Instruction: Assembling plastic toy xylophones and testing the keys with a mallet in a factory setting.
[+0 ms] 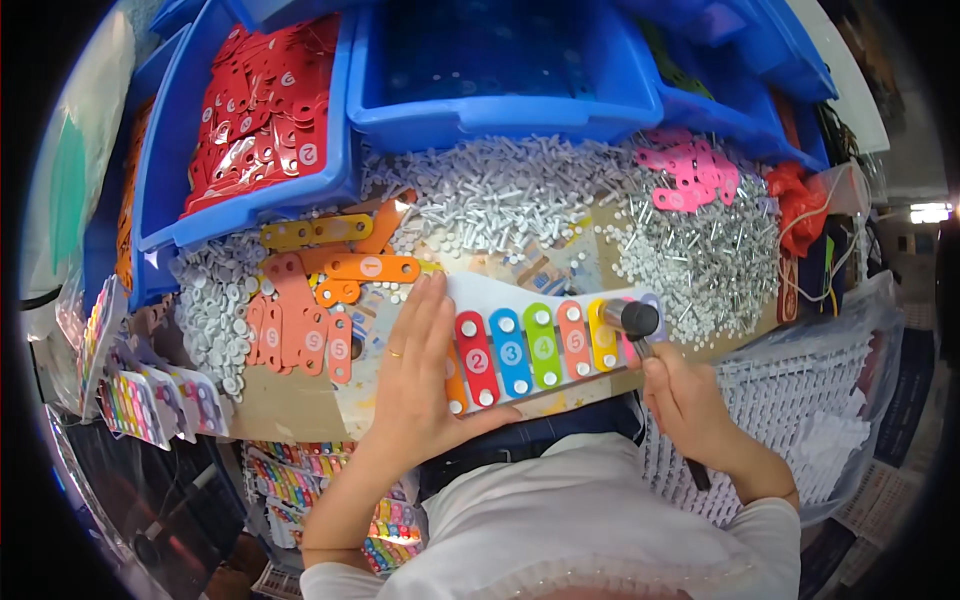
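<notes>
1. Head view: the left hand (pixel 418 370) is lying flat, fingers spread, pressing down on the left end of a toy xylophone (pixel 545 345) that is resting on the bench (pixel 290 405) just in front of the person.
2. The xylophone is a white board carrying coloured bars side by side: red, blue, green, salmon and yellow, each fixed with white pins at both ends.
3. The right hand (pixel 690 405) is curling its grip tight around the handle of a small hammer (pixel 638 322), whose dark head is sitting over the right end of the xylophone, by the yellow bar.
4. Loose orange bars (pixel 345 265) and salmon bars (pixel 290 325) are lying on the bench to the left of the left hand.
5. White pins (pixel 500 195) are heaped behind the xylophone, with pink bars (pixel 690 170) lying on them at the right.
6. A blue bin (pixel 240 130) at the back left is holding red bars (pixel 265 105); another blue bin (pixel 500 75) is standing beside it.
7. Finished xylophones (pixel 150 395) are stacked at the lower left.
</notes>
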A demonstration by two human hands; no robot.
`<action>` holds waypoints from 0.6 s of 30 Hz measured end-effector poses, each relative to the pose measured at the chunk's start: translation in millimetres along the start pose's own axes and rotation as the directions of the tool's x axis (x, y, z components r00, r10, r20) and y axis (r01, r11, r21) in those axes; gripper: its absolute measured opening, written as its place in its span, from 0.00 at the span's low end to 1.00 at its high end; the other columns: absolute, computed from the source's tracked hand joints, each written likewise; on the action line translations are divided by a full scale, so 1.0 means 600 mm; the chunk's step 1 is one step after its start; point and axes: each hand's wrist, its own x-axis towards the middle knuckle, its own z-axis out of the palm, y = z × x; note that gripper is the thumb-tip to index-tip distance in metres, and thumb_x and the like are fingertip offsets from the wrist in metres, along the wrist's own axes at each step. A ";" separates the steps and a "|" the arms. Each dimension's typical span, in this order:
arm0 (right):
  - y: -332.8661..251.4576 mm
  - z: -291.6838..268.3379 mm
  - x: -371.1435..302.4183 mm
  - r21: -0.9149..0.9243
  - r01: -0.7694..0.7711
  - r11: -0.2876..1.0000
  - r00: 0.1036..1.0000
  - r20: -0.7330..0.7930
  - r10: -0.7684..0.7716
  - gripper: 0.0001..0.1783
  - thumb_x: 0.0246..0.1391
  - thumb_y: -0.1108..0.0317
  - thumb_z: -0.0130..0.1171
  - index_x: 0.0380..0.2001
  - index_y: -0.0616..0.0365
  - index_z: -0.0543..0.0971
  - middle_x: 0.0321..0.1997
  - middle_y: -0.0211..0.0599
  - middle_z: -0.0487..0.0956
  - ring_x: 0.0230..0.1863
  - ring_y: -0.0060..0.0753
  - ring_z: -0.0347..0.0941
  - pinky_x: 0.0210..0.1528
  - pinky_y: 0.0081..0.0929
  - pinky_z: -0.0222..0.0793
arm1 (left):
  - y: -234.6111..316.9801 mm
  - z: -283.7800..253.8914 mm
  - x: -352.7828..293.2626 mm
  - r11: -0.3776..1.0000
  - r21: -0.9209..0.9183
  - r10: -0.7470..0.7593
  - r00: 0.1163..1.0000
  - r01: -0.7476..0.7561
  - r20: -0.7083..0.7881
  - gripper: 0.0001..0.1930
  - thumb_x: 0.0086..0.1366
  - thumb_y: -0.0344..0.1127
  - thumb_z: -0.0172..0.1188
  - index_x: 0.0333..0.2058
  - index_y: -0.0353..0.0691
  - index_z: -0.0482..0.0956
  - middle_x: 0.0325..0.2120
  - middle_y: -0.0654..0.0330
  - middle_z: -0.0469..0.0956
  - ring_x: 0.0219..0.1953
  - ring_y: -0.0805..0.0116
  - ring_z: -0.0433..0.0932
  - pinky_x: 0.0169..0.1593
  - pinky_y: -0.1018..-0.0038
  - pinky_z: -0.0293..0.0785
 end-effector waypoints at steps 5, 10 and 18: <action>-0.009 0.014 0.007 -0.041 0.199 0.979 0.977 -0.066 -0.201 0.10 0.63 0.69 0.46 0.43 0.63 0.71 0.15 0.42 0.72 0.16 0.48 0.72 0.20 0.40 0.64 | -0.008 0.004 0.000 0.992 -0.124 0.009 0.998 -0.016 -0.056 0.61 0.39 0.49 0.79 0.66 0.38 0.49 0.65 0.34 0.51 0.66 0.33 0.52 0.65 0.47 0.53; -0.036 0.020 0.027 -0.078 0.128 0.989 0.992 0.012 -0.127 0.13 0.65 0.67 0.41 0.43 0.60 0.74 0.13 0.38 0.70 0.14 0.39 0.71 0.20 0.35 0.64 | -0.007 0.002 0.001 0.987 -0.157 -0.043 0.999 0.041 -0.008 0.64 0.37 0.48 0.80 0.67 0.37 0.45 0.65 0.33 0.50 0.66 0.32 0.51 0.66 0.46 0.51; -0.059 0.045 0.049 -0.093 0.158 0.983 0.982 0.122 -0.146 0.10 0.62 0.70 0.50 0.43 0.64 0.71 0.18 0.46 0.75 0.18 0.51 0.73 0.19 0.41 0.65 | -0.012 0.006 -0.003 0.978 -0.209 -0.018 0.999 0.007 -0.047 0.65 0.37 0.48 0.79 0.67 0.34 0.43 0.65 0.32 0.49 0.68 0.34 0.50 0.66 0.45 0.48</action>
